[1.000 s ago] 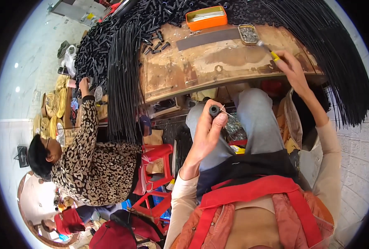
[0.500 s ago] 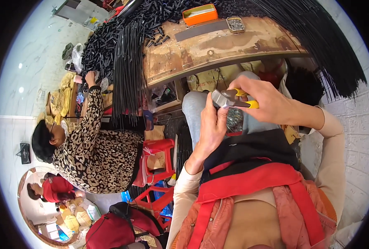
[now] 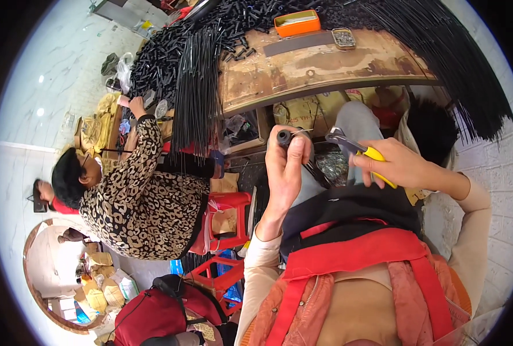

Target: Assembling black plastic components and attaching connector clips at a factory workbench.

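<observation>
My left hand (image 3: 283, 179) is closed around a short black tubular piece (image 3: 283, 137), its round hollow end facing up beside the thumb. A thin wire seems to stick out near that end. To the right, my right hand (image 3: 396, 163) grips yellow-handled pliers (image 3: 349, 143), their grey metal head pointing toward the left hand but apart from the black piece. Below the left hand, thin black rods show partly over my lap; whether they join the held piece I cannot tell.
The wooden table (image 3: 314, 66) ahead bears an orange box (image 3: 297, 23), a small tray of metal bits (image 3: 343, 38) and heaped black tubular parts (image 3: 170, 57). Bundles of long black rods (image 3: 197, 92) hang over its edge. A co-worker (image 3: 147, 202) sits at the left near a red stool (image 3: 230, 216).
The pliers have come away from my left hand, moving right and turning. The black piece's hollow end now shows. My view has shifted slightly; the co-worker still reaches to the table.
</observation>
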{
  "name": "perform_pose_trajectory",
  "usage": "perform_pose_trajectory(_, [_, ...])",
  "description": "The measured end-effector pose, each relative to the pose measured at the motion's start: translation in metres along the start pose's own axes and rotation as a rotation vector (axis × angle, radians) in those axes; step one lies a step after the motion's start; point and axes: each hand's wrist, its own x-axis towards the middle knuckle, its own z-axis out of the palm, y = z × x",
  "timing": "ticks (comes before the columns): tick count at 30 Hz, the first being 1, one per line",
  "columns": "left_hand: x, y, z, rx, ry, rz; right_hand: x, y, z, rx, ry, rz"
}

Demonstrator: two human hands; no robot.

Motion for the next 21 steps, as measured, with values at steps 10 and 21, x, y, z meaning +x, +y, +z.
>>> perform_pose_trajectory(10, [0.001,0.01,0.011,-0.003,-0.116,-0.081,0.041,0.02,0.011,-0.871,0.741,-0.808])
perform_pose_trajectory(21, [-0.015,0.013,0.01,0.023,-0.042,-0.112,0.015,0.015,-0.017,-1.106,0.633,-0.92])
